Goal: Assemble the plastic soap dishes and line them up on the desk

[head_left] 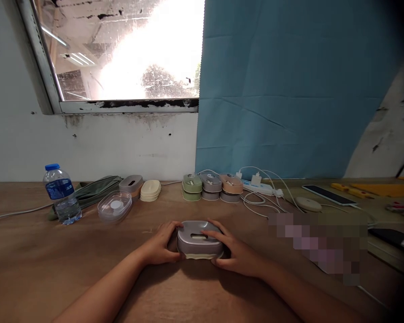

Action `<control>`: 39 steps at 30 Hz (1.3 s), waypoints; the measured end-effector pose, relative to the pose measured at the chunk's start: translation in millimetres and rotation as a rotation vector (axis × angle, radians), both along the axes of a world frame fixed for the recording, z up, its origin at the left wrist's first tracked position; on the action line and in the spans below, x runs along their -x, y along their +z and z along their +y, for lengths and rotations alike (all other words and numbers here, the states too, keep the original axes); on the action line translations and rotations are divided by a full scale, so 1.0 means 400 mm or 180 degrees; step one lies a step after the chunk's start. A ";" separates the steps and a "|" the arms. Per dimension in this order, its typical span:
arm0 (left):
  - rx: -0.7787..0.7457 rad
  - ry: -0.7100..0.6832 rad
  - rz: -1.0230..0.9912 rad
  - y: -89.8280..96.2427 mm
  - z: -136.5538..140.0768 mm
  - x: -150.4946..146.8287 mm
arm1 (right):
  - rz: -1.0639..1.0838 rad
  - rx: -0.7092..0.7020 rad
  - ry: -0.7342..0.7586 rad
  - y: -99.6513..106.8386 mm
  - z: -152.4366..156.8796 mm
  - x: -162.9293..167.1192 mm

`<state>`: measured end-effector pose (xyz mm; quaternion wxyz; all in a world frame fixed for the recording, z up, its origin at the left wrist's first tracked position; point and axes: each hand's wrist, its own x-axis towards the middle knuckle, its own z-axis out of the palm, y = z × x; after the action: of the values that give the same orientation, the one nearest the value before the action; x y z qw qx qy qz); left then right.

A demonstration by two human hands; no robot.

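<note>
A grey oval plastic box (188, 244) with a slot in its glossy top stands on the wooden table in front of me. A wavy cream edge (202, 256) shows along its bottom. My left hand (161, 244) grips the left end, thumb low at the front and fingers at the upper back corner. Around the right end is my right hand (237, 251), its thumb at the lower front corner and one finger reaching over the top beside the slot. The hands hide both ends of the box.
Along the back stand a water bottle (62, 195), green pouch (96, 190), clear lid (115, 206), another slotted grey box (131, 185), cream oval pieces (150, 190) and stacked green (191, 186), grey (211, 186) and orange-grey boxes (231, 187). Cables, a power strip (262, 187) and phone (329, 195) lie right.
</note>
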<state>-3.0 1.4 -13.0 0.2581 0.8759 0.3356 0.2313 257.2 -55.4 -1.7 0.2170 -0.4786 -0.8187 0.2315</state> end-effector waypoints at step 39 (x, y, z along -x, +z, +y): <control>-0.2609 0.3265 0.1668 0.059 0.119 0.268 | -0.0677 -0.1037 0.0755 0.021 -0.018 0.021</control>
<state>-110.2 49.1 10.4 -0.3233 0.6608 0.6430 0.2131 249.0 -62.6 6.8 0.1751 -0.3593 -0.9141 0.0684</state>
